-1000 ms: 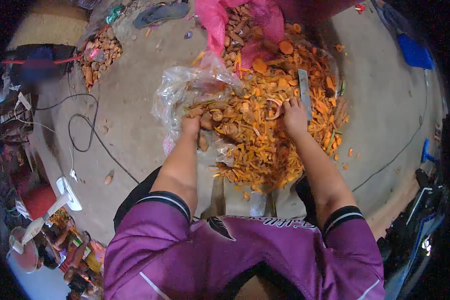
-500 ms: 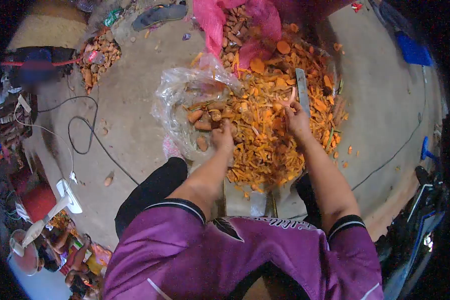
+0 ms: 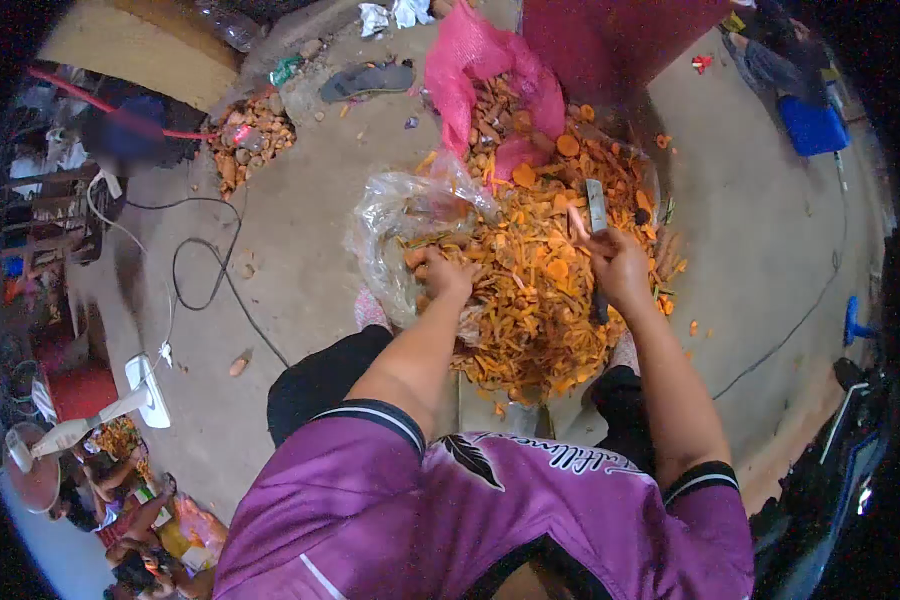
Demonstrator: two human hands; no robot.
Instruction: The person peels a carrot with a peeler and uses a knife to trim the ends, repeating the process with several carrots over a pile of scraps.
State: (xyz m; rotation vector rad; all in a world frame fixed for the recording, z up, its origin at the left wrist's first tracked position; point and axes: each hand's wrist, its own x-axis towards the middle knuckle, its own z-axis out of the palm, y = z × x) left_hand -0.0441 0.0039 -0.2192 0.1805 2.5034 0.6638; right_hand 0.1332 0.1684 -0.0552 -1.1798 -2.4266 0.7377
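We see that the left hand has shifted up onto the brown roots since the earlier frame, and the right hand has come across the knife.

The roots lie at the left edge of the heap of peelings, just inside the mouth of the clear plastic bag. What we see of them is short, stubby and unpeeled, with dull brown skin. The left fingers bend loosely over them; at this angle we cannot tell whether they have closed on one.

Towards the heap's right edge, the right fingers are pinched around a pale pink tool, its slim end pointing away from us. The knife's grey blade shows beyond that hand, resting on the peelings.

The heap itself is bright orange in strips and chips, browner near our feet, with round orange slices towards its far edge. Beyond these, a pink net sack opens on the bare floor.
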